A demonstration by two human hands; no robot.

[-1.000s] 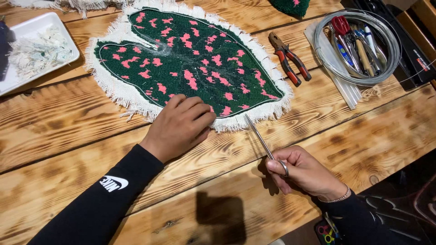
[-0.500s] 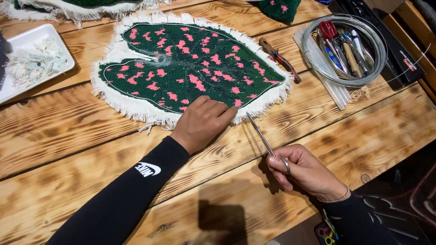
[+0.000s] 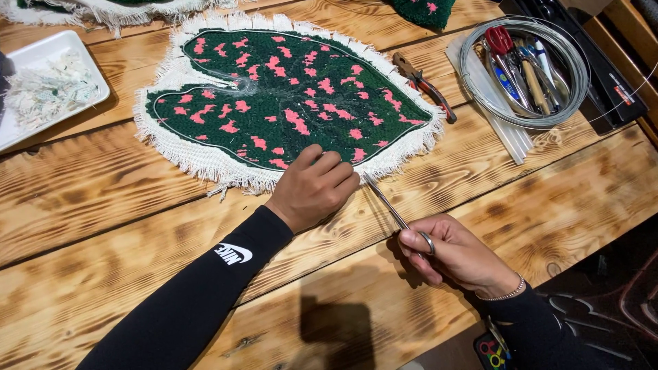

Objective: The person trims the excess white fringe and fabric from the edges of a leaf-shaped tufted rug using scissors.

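1. A wooden table (image 3: 103, 205) with dark burnt grain is seen across the whole view.
2. A leaf-shaped tufted rug (image 3: 288, 96), dark green with pink spots and a white fringed border, is laid flat on the far middle of the table.
3. The left hand (image 3: 312, 188) is placed palm down on the near edge of the rug, with the fingers curled and pressed on the fringe; nothing is gripped by it.
4. The right hand (image 3: 456, 253) is kept at the near right, just beside the left hand, and is closed on the handles of thin metal scissors (image 3: 394, 212).
5. The scissors are pointed far and to the left, and their tip is found at the white fringe, just right of the left fingers.
6. A coil of wire (image 3: 473, 82) is laid at the far right, around a group of pens and tools (image 3: 524, 65).
7. A white tray (image 3: 55, 44) with white thread scraps is seen at the far left.
8. Pliers (image 3: 425, 85) with red and black handles are laid between the rug and the coil.
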